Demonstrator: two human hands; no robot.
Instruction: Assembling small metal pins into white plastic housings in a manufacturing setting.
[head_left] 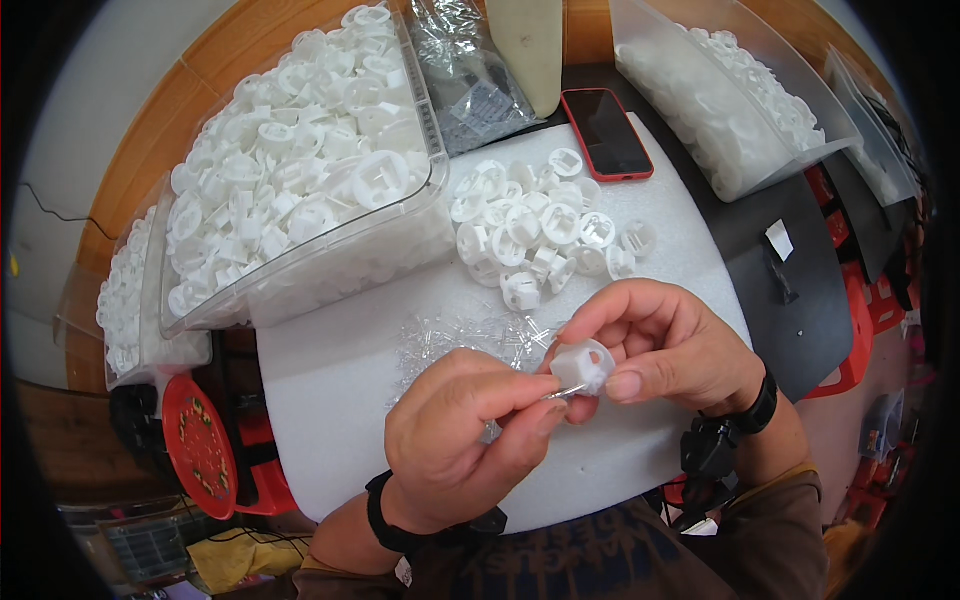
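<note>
My right hand (665,345) grips a round white plastic part (572,368) with a boxy raised middle and a hole near its rim. In a pinch between thumb and forefinger, my left hand (465,430) has a thin shiny metal pin (566,392), its tip against the lower side of the plastic part. Just beyond the left hand lies a loose pile of small clear pieces with thin metal legs (450,345). A heap of similar white plastic parts (540,222) rests farther back on the white foam-like board (340,400).
A large clear bin (350,235) full of white parts stands at left, with a smaller bin (135,300) beyond it. Another clear bin (720,130) is at back right. A red-edged phone (607,135) lies near a plastic bag (480,100). Red stools (200,445) flank the table.
</note>
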